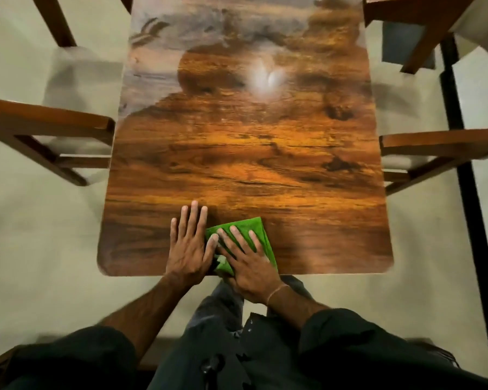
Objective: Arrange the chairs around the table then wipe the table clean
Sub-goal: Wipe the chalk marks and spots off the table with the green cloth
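As it lies flat, the right hand (251,267) presses the cloth (248,223).

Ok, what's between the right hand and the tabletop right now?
In the head view, a folded green cloth lies between the right hand and the wooden table, pressed flat under it. The left hand rests on bare wood beside it.

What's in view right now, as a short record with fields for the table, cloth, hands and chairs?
table: glossy wood-grain top, light glare toward the far half
green cloth: folded, lying by the table's near edge
right hand: flat on the green cloth, fingers straight
left hand: flat on the table beside the green cloth, thumb touching its edge
chairs: wooden; left chair and right chair drawn up to the long sides, parts of two more at the far corners
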